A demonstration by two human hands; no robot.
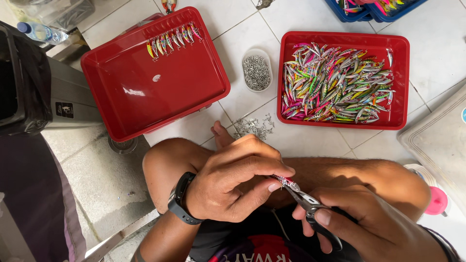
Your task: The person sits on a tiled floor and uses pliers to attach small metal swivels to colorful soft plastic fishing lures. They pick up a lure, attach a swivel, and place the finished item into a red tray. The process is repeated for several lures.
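Evidently, a small fishing lure (283,180) was pinched between thumb and fingertips of the left hand (233,182), steadied above the lap for the pliers (310,206), which the right hand (374,223) gripped closed around their handles. Beyond, loose split rings (253,127) lay on the tiled floor (310,140), between a dish of rings (256,72) and two red trays: one (402,82) heaped with lures, one (145,97) with a few hung along its rim.

Ahead of pinch on lure (286,181): knees, foot (221,136), loose ring pile (254,127) (scattered on tile). Beyond-left, red tray (121,97); beyond-right, full tray (398,82); open tile lane between, except ring dish (257,72). Bin (53,97) blocks far left.
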